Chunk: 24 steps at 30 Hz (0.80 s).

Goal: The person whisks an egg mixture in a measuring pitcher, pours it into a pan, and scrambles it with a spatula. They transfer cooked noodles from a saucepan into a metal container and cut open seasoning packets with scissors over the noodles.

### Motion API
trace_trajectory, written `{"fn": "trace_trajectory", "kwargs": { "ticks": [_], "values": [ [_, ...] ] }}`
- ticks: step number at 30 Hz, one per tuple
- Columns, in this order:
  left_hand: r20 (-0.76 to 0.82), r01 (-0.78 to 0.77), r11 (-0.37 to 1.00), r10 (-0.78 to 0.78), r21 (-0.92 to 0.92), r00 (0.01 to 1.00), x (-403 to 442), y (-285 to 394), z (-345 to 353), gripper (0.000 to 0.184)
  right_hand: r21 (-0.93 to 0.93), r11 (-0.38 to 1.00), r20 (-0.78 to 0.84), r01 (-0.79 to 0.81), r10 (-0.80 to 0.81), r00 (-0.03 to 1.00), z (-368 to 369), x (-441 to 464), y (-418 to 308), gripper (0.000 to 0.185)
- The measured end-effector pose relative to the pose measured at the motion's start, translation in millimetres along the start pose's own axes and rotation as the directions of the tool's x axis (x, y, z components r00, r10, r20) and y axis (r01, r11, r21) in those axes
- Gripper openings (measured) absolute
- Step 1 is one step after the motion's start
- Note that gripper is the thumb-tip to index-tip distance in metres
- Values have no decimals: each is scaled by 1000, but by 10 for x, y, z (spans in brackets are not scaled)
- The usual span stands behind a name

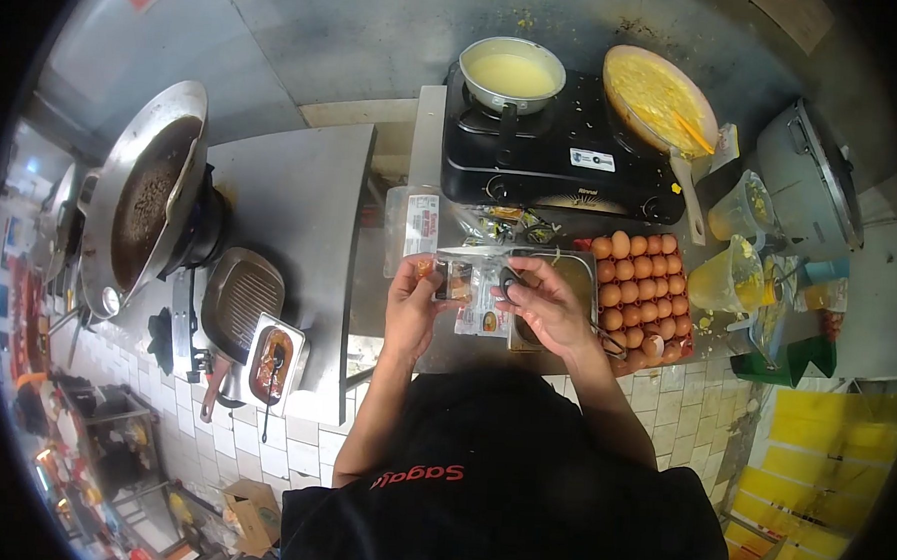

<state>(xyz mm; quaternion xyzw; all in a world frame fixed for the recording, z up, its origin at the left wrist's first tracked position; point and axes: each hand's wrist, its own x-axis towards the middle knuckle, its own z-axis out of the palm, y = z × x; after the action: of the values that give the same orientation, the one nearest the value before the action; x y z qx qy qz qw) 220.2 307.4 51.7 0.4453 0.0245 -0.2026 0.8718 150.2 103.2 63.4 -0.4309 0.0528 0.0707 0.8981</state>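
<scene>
My left hand (pixel 415 301) pinches a small clear packet (pixel 454 282) with something orange-brown inside. In my right hand (pixel 544 306) is the dark handle of a knife (pixel 475 250), its blade pointing left across the top of the packet. Below and between the hands lies a white printed sachet (pixel 482 307). A metal tray (pixel 557 275) sits partly behind my right hand. Just right of it is a carton of brown eggs (pixel 643 294). Above my left hand lies a clear package with a white label (pixel 422 224).
A black gas stove (pixel 573 175) holds a pot of yellow liquid (pixel 508 74) and a pan of yellow food (pixel 657 97). Plastic jugs (pixel 726 282) and a large pot (pixel 808 176) stand right. At left are a wok (pixel 152 197), a grill pan (pixel 242 306) and a sauce tray (pixel 275 366).
</scene>
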Motion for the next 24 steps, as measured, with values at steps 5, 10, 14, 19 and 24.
{"fn": "trace_trajectory", "kwargs": {
  "ticks": [5, 10, 14, 19, 24],
  "values": [
    [-114, -53, 999, 53, 6, 992, 23, -78, -76, 16, 69, 988, 26, 137, -139, 990, 3, 55, -3, 30],
    [-73, -55, 996, 61, 77, 995, 44, -59, -154, 14, -415, 824, 30, 386, -412, 911, 83, 151, 6, 32],
    [34, -89, 971, 84, 221, 996, 84, 27, -10, 30, -792, 504, 83, 345, -470, 879, 63, 174, 66, 25],
    [264, -312, 803, 199, 507, 944, 44, 232, 206, 53, -797, 457, 161, 395, -469, 868, -2, 209, 110, 31],
    [459, -489, 376, 173, 787, 871, -50, 400, 430, 50, -550, 704, 129, 449, -460, 879, 94, 291, 153, 33]
  ]
}}
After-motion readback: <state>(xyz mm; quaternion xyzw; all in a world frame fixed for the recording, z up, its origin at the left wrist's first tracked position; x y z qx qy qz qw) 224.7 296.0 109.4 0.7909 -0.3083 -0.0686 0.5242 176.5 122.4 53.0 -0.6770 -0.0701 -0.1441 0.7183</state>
